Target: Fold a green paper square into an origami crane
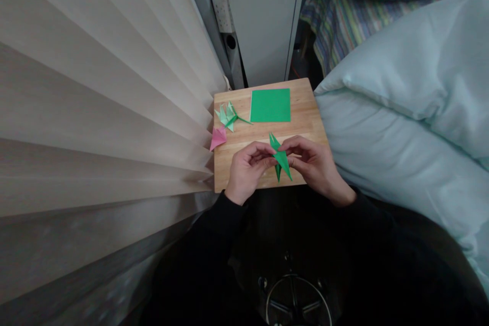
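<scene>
The folded green paper [282, 160] is on the near side of the green sheet [270, 105], held over the wooden surface [301, 92]. The left hand [246, 169] pinches one side of it between thumb and fingers, the right hand [316, 164] the other; this two-sided grip probably steadies the slim points while leaving them uncovered. Left of the sheet lie a pale green folded piece [226, 113] and a pink folded piece [219, 137], likely set there to leave working room.

A wooden tabletop [305, 107] bears green paper [270, 105], a green folded piece [226, 118] and a pink one [219, 137].
</scene>
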The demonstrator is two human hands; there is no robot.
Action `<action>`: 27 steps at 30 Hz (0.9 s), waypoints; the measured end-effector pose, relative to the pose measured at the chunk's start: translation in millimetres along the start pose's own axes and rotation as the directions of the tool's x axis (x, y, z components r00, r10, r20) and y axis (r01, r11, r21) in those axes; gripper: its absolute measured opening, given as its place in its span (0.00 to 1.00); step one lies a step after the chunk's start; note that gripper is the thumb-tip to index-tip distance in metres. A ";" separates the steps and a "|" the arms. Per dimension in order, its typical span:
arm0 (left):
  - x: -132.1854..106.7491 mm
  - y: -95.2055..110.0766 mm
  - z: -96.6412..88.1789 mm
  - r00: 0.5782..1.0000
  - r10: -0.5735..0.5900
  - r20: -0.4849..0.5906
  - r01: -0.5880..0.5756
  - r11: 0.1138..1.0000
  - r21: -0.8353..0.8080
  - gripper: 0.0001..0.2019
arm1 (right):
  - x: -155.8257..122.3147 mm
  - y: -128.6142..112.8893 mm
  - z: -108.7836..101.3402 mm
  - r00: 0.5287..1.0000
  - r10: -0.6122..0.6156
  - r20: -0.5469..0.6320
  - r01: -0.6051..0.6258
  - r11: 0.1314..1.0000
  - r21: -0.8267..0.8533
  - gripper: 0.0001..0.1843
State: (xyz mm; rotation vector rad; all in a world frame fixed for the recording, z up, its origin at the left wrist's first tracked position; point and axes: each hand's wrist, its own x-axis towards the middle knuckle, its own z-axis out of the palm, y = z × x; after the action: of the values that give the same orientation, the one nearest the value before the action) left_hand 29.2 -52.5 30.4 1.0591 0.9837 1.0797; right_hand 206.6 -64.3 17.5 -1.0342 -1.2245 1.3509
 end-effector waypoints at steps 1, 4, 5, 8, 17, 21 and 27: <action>0.0 0.0 -0.1 1.000 0.004 -0.009 -0.004 1.000 -0.005 0.15 | 0.3 -0.8 1.0 1.000 0.026 0.003 -0.026 0.999 0.034 0.17; 0.6 -0.6 -0.4 1.000 -0.001 -0.010 0.000 1.000 -0.016 0.16 | 1.8 -4.1 1.8 0.999 0.054 0.004 -0.054 0.995 0.082 0.18; 0.9 -0.8 -0.4 1.000 -0.002 -0.004 0.002 1.000 -0.018 0.17 | 2.1 -5.1 1.6 0.999 0.051 0.004 -0.051 0.995 0.088 0.17; 1.9 -1.4 -0.1 1.000 0.022 0.015 -0.022 1.000 -0.016 0.17 | 2.2 -6.0 1.0 0.999 0.047 -0.005 -0.046 0.995 0.087 0.17; -0.3 -5.9 0.0 0.998 0.067 -0.020 -0.065 0.994 0.088 0.14 | 0.8 3.5 4.6 0.998 0.004 -0.055 0.003 0.990 0.138 0.16; -1.2 -9.4 -1.6 0.998 0.047 -0.030 -0.044 0.996 0.073 0.13 | 0.2 2.5 6.7 0.996 -0.005 -0.091 0.017 0.992 0.129 0.14; 1.1 -10.2 -4.2 0.999 0.008 0.038 -0.010 0.998 0.058 0.13 | 0.8 2.9 5.6 0.995 0.068 -0.077 -0.055 0.985 0.161 0.13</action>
State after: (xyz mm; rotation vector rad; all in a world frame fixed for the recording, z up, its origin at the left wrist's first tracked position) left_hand 27.3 -52.1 19.5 1.1283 0.9857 1.0405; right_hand 200.6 -64.3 15.3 -1.0118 -1.0145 1.4154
